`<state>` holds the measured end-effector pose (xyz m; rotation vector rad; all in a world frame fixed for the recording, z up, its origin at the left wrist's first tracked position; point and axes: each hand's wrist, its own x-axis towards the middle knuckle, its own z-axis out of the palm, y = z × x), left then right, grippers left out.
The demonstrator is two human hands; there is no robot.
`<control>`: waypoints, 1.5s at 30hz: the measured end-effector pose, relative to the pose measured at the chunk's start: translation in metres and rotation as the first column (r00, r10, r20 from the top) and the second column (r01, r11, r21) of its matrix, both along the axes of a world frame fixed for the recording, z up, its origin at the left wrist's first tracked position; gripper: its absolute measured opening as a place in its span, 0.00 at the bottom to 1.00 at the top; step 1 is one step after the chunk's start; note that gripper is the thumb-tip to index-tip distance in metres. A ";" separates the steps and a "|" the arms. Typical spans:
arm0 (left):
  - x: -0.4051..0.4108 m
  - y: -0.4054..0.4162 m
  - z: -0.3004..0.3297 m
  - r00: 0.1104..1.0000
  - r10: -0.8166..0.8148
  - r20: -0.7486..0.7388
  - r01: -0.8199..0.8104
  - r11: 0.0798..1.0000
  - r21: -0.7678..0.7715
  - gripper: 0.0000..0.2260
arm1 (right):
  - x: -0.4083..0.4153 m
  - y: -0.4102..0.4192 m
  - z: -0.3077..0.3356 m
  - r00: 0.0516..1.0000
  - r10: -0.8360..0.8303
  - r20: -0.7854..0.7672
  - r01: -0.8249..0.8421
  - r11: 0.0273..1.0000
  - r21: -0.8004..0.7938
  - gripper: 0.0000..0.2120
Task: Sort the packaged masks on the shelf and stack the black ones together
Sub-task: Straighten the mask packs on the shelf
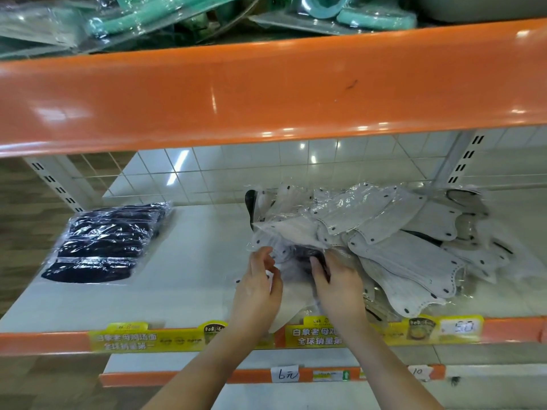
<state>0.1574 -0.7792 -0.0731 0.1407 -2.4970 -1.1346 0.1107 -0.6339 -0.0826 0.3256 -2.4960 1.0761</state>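
Note:
A stack of black packaged masks [102, 242] lies at the left of the white shelf [195, 247]. A loose heap of grey and white packaged masks [393, 232] covers the shelf's right half. A black mask in clear wrap [302, 252] shows at the heap's near left edge, between my hands. My left hand [260, 287] has its fingers curled at the edge of the clear wrap there. My right hand [337, 282] reaches into the heap with its fingers on the black mask's pack. Another black mask [251, 204] peeks out at the heap's far left.
An orange shelf beam [266, 90] hangs overhead, with green packaged goods [148, 22] on the shelf above. Yellow price strips [148, 338] line the front edge. A wire grid [236, 170] backs the shelf. Bare white shelf lies between the black stack and the heap.

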 end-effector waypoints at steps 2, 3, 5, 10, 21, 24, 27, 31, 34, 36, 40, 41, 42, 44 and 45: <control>-0.001 -0.001 0.000 0.999 -0.040 0.022 0.041 0.999 -0.033 0.17 | 0.002 0.002 0.003 0.999 0.054 0.000 -0.054 0.995 -0.085 0.09; -0.003 -0.002 -0.001 0.998 -0.057 0.036 0.059 0.996 -0.062 0.17 | 0.003 0.002 0.004 0.997 0.073 -0.011 -0.074 0.988 -0.135 0.11; -0.005 -0.004 -0.003 0.995 -0.075 0.061 0.081 0.993 -0.091 0.21 | 0.004 0.003 0.005 0.995 0.100 -0.009 -0.099 0.965 -0.242 0.19; -0.005 -0.008 0.005 0.968 -0.192 0.163 0.160 0.968 0.191 0.28 | 0.003 0.003 -0.001 0.993 0.117 -0.006 -0.117 0.983 -0.141 0.15; -0.015 -0.025 0.028 0.930 -0.226 0.288 -0.119 0.559 0.821 0.06 | 0.009 -0.007 0.007 0.907 0.417 0.059 -0.414 0.859 0.302 0.23; -0.014 -0.032 0.026 0.938 -0.149 0.314 -0.149 0.644 0.751 0.07 | 0.006 -0.004 0.010 0.894 0.396 0.211 -0.439 0.867 0.235 0.32; -0.012 -0.042 0.028 0.946 -0.111 0.303 -0.170 0.627 0.760 0.06 | 0.000 -0.009 0.001 0.945 0.266 0.189 -0.313 0.903 0.294 0.31; -0.007 -0.056 0.041 0.955 -0.100 0.278 -0.157 0.624 0.765 0.07 | -0.001 -0.015 -0.012 0.992 0.119 0.048 -0.128 0.901 0.415 0.20; -0.006 -0.071 0.046 0.958 0.015 0.287 -0.225 0.659 0.717 0.07 | 0.000 -0.015 -0.011 0.998 0.057 0.028 -0.064 0.894 0.443 0.19; -0.006 -0.081 0.048 0.950 0.078 0.304 -0.277 0.660 0.698 0.06 | 0.000 -0.016 -0.009 0.998 0.036 0.051 -0.056 0.880 0.471 0.20; -0.004 -0.098 0.051 0.943 0.093 0.319 -0.311 0.586 0.749 0.03 | 0.002 -0.023 -0.002 0.993 0.098 0.060 -0.114 0.918 0.380 0.18; -0.003 -0.100 0.053 0.947 0.074 0.311 -0.297 0.561 0.773 0.03 | 0.005 -0.029 0.002 0.988 0.147 0.050 -0.155 0.922 0.354 0.18; -0.001 -0.103 0.054 0.952 0.051 0.302 -0.281 0.537 0.795 0.03 | 0.008 -0.038 0.005 0.979 0.202 0.033 -0.200 0.917 0.345 0.18; 0.001 -0.108 0.056 0.957 0.009 0.290 -0.257 0.486 0.836 0.04 | 0.014 -0.058 0.009 0.946 0.322 0.025 -0.311 0.888 0.339 0.20; 0.002 -0.111 0.058 0.958 -0.008 0.286 -0.251 0.458 0.853 0.05 | 0.017 -0.068 0.009 0.926 0.375 0.043 -0.369 0.874 0.317 0.22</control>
